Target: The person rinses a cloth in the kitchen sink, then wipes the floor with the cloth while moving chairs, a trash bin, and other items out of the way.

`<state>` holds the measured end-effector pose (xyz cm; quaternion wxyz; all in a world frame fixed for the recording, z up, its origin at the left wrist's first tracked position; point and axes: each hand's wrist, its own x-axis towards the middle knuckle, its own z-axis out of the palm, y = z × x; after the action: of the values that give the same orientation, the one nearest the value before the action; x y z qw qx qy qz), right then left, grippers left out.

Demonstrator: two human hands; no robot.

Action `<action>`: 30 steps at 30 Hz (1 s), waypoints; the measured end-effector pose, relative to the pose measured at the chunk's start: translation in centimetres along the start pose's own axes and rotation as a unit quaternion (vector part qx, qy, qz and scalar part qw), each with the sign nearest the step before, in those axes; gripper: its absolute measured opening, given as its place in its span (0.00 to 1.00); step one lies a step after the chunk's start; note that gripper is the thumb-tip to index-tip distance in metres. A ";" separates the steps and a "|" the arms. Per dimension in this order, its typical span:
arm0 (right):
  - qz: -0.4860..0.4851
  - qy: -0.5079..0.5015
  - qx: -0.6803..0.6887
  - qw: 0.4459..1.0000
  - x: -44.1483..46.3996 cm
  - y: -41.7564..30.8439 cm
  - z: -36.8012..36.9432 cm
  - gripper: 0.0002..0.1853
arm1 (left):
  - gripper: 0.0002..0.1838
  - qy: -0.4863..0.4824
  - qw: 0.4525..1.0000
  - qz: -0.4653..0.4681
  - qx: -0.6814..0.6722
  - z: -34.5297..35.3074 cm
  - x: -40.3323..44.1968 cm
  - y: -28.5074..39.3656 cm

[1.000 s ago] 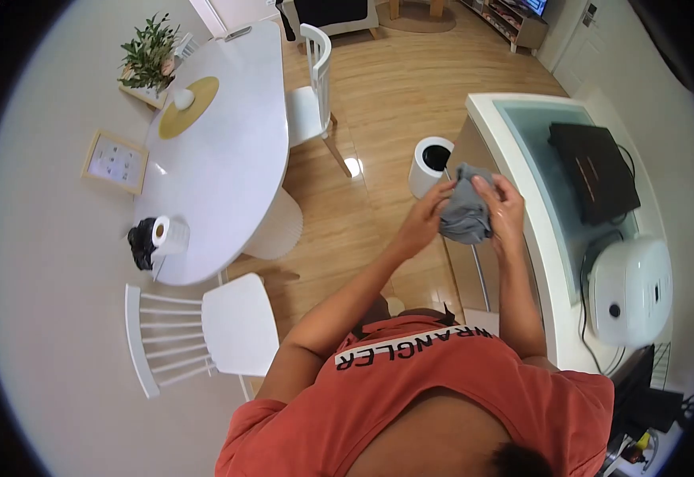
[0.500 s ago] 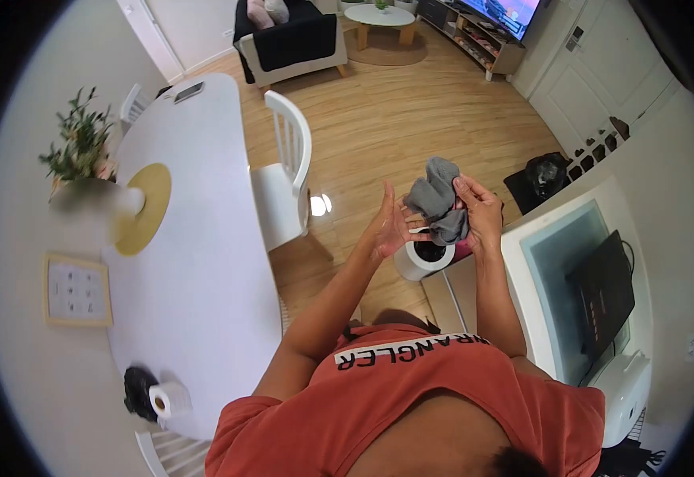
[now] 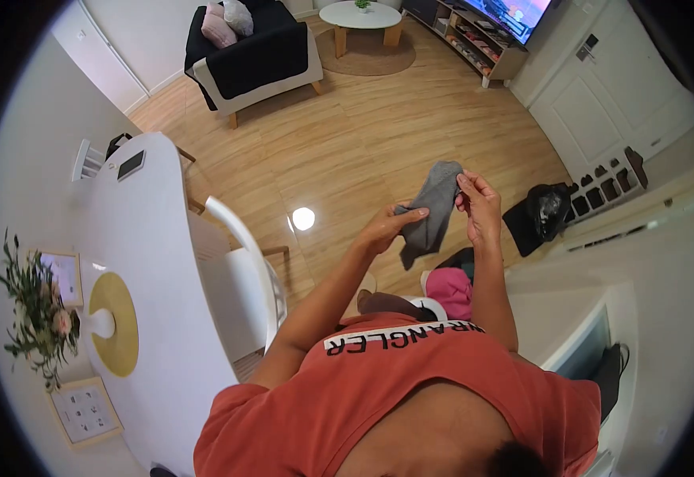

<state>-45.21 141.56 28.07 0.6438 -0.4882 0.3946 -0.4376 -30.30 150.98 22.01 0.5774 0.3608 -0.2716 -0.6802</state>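
A soft dark-grey sock [image 3: 433, 208] hangs stretched between my two hands over the floor. My left hand [image 3: 386, 227] is closed on its left edge, with the thumb lying across the fabric. At the upper right edge, my right hand [image 3: 480, 203] pinches it between thumb and fingers. The sock's lower end dangles free. Below it, near my body, lie a bright pink cloth item [image 3: 450, 292] and a dark item, partly hidden by my right forearm.
To my left stands a white table [image 3: 152, 262] with a phone [image 3: 131, 164], and a white chair [image 3: 239, 294] beside it. A sofa [image 3: 259, 71] and round table [image 3: 360, 15] are farther off. A black plastic bag [image 3: 549, 208] and a shoe rack [image 3: 605, 191] stand near the door.
The bunched grey sock now hangs longer and flatter. My left hand, open beside it before, has closed on it. The view has turned and shifted forward, away from the white bin.
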 end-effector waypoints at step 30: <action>0.257 0.017 0.368 0.894 80.2 9.7 -0.5 0.36 | 0.15 0.240 0.871 0.242 0.355 -16.8 77.4 20.8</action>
<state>-19.43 66.67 12.08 0.8607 -0.0907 0.3282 -0.3784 -10.17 71.95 14.67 0.6044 0.6166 -0.4265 -0.2695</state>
